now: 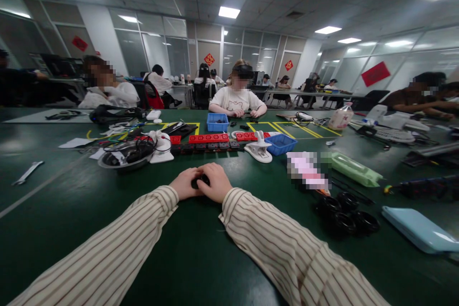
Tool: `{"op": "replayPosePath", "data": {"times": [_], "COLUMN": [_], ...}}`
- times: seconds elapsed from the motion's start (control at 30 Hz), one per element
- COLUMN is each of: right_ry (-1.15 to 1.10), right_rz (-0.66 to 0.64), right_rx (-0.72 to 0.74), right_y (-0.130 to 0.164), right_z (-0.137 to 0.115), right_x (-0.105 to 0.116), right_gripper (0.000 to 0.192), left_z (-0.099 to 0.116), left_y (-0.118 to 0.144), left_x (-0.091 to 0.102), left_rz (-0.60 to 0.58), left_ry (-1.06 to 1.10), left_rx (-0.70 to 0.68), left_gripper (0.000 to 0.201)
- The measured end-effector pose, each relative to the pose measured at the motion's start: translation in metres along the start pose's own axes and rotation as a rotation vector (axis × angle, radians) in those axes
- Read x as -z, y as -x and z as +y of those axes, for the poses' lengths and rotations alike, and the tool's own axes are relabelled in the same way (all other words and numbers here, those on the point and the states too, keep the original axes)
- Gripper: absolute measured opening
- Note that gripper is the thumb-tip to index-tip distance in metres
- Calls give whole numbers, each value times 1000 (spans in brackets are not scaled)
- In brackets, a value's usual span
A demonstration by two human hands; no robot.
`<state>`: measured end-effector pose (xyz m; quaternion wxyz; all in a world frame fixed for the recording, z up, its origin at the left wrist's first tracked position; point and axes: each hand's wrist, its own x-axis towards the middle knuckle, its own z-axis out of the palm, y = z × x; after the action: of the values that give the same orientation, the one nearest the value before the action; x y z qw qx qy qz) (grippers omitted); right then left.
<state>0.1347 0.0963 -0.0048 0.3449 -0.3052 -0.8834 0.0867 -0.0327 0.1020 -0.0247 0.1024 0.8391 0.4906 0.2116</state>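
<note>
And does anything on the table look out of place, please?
Perhaps the tangled cables behind the metal bowl: they sprawl loosely, whereas the red blocks nearby form a row. No obvious spill or damage shows.

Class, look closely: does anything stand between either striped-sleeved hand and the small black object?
Nothing visible does: the left hand and right hand close around the black object, hiding most of it.

Red diamond signs (209,59), gold characters (289,65) blurred, no text legible
</note>
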Motion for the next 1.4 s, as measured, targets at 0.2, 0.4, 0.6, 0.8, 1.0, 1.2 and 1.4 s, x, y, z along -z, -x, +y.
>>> {"op": "replayPosePath", "data": {"times": [0.2, 0.4, 0.6, 0.8, 1.0, 1.2, 1.4], "right_ry": [82, 167, 125, 48, 59, 6, 26], "right_rz": [96, 94, 111, 84, 252, 436, 329], "right_rx": [-154, -257, -244, -209, -407, -667, -619], "right_y": [2, 1, 2, 5, 6, 5, 5], "right_z": [0, 0, -1, -7, -8, 1, 1], "right_x": [2, -6, -12, -14, -16, -18, -21], "right_gripper": [27, 28, 16, 15, 29, 34, 31], "left_z": [14, 26, 23, 18, 26, 49, 58], "left_y": [4, 2, -1, 1, 6, 7, 5], "left_x": [4, 2, -3, -8, -8, -15, -16], "left_rz": [46, 67, 75, 51, 126, 180, 205], "left_ry": [-34, -169, -196, -92, -95, -162, -200], "left_rx": [35, 105, 116, 146, 341, 482, 500], "left_gripper": [54, 43, 34, 28, 55, 64, 36]}}
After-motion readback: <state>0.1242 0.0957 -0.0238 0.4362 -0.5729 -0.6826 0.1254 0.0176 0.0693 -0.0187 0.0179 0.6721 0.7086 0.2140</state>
